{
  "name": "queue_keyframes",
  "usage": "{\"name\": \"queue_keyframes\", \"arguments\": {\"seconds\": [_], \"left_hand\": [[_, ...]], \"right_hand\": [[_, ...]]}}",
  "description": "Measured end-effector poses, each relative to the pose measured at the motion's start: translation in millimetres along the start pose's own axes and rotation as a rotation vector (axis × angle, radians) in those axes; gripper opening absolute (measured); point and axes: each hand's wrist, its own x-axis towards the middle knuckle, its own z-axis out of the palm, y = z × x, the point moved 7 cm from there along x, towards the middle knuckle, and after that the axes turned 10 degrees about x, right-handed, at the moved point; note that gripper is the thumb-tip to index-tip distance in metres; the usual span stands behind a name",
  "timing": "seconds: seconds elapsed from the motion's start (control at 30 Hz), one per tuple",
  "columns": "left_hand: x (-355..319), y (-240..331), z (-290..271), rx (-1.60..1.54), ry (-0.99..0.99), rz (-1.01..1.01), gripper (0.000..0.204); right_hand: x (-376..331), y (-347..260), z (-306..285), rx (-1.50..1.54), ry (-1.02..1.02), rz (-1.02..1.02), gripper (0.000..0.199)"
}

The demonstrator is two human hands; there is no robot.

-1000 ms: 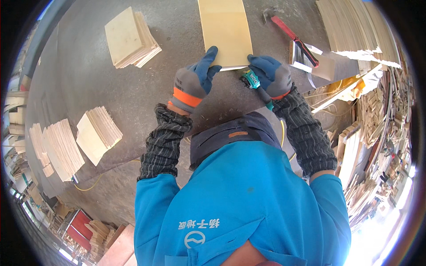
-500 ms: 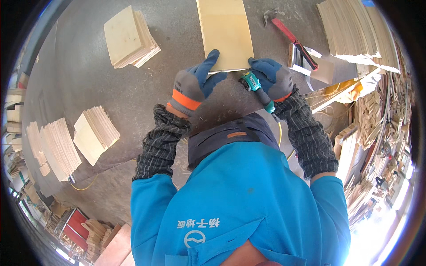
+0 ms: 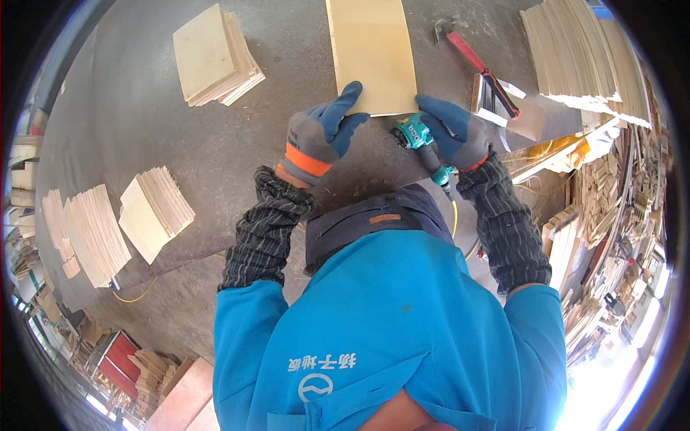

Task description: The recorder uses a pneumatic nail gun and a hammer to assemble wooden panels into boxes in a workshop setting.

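Note:
A pale plywood panel lies flat on the grey worktable, running away from me. My left hand, in a grey and blue glove with an orange cuff band, presses its fingertips on the panel's near left corner. My right hand, gloved the same way, grips a teal power tool whose head sits against the panel's near edge. A cable or hose runs from the tool back toward my body.
A red-handled hammer lies right of the panel beside a small metal plate. Stacks of thin wood sheets sit at the far left, near left and far right. More wood piles crowd the floor on both sides.
Both hands and the tool have stayed at the panel's near edge; the left fingers shifted slightly onto the corner. The view dipped a little.

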Motion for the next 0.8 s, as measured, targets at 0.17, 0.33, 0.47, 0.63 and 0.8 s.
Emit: {"name": "queue_keyframes", "arguments": {"seconds": [0.17,0.33,0.47,0.63,0.8], "left_hand": [[1.3,-0.2,-0.7,-0.015,-0.011,-0.028,0.049],[2.6,0.9,-1.5,-0.024,0.002,-0.027,0.051],[1.0,-1.1,0.4,-0.033,-0.039,-0.065,0.051],[1.3,0.7,-1.5,-0.024,0.016,-0.035,0.051],[-3.6,-4.7,-0.5,-0.044,0.013,-0.053,0.05]], "right_hand": [[-54.4,48.1,0.9,0.014,0.177,0.275,0.043],[-135.5,108.3,62.3,-0.484,-0.136,0.51,0.098],[-137.3,131.3,71.1,-0.58,-0.235,0.84,0.096],[-141.0,148.9,48.9,-0.199,-0.089,0.828,0.081],[-127.6,75.0,-21.3,0.443,0.078,1.004,0.052]]}}
